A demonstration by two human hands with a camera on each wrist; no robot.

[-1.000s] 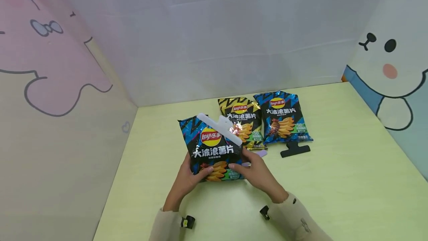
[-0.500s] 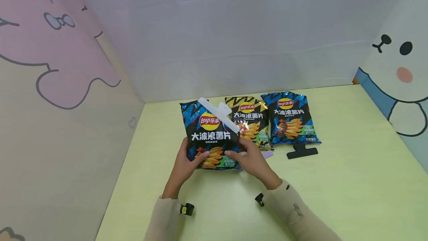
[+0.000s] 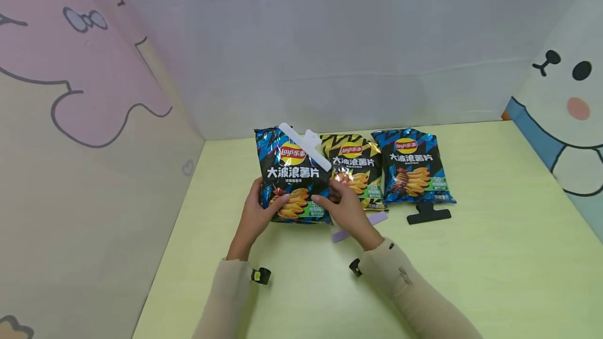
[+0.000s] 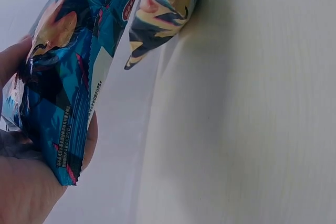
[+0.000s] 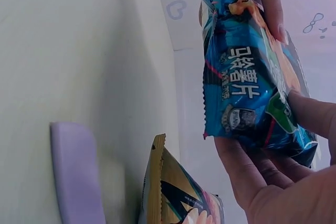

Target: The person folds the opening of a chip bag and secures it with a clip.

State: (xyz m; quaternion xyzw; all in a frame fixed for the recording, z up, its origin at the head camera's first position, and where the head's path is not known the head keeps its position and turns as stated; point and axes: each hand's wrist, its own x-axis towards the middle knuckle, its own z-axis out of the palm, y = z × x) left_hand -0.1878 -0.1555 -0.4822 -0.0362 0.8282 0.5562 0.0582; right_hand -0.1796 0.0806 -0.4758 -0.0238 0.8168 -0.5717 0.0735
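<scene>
A blue-and-black bag of potato chips (image 3: 293, 184) is held up off the table between both hands. Across its upper right corner sits a white bag clip (image 3: 305, 146). The left hand (image 3: 254, 216) grips the lower left side, thumb on the front. On the lower right side, the right hand (image 3: 348, 213) holds it the same way, fingers behind. Both wrist views show the bag's bottom seam facing down, apart from the table. Just right of the held bag lies a yellow-and-black chip bag (image 3: 369, 184), partly covered by it.
Farther right lies another blue chip bag (image 3: 412, 169), with a black clip (image 3: 428, 214) at its bottom edge. A purple clip (image 3: 378, 218) lies below the yellow bag, partly hidden by the right hand. A pale wall (image 3: 358, 56) rises behind the table (image 3: 494, 255).
Both hands have carried the clipped chip bag away from the person, towards the back of the table. More of the purple clip shows now. The head view has shifted slightly.
</scene>
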